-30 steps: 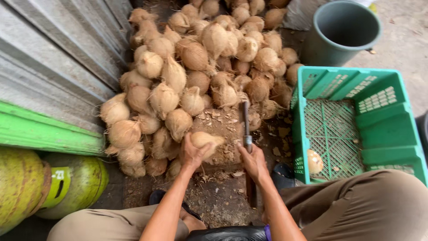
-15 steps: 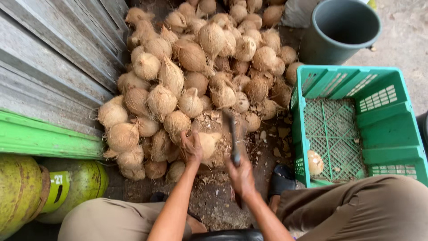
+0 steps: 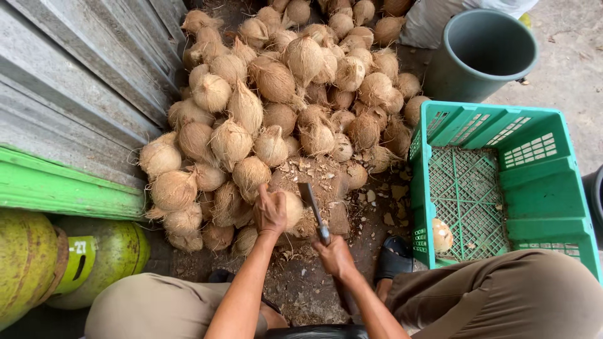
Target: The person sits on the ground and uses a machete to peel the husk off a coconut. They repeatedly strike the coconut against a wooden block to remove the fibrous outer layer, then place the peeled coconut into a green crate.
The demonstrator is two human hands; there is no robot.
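My left hand (image 3: pixel 270 210) grips a husked coconut (image 3: pixel 290 208) on the chopping block (image 3: pixel 326 188). My right hand (image 3: pixel 335 254), at 5 o'clock from it, is closed on the cleaver (image 3: pixel 312 201), blade touching the coconut.

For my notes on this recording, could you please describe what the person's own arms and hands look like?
Both forearms are bare, with no sleeves in view. The left hand and right hand wear no gloves, and no rings, watch or bracelet show on them. Below the arms, the legs are in plain brown-olive trousers.
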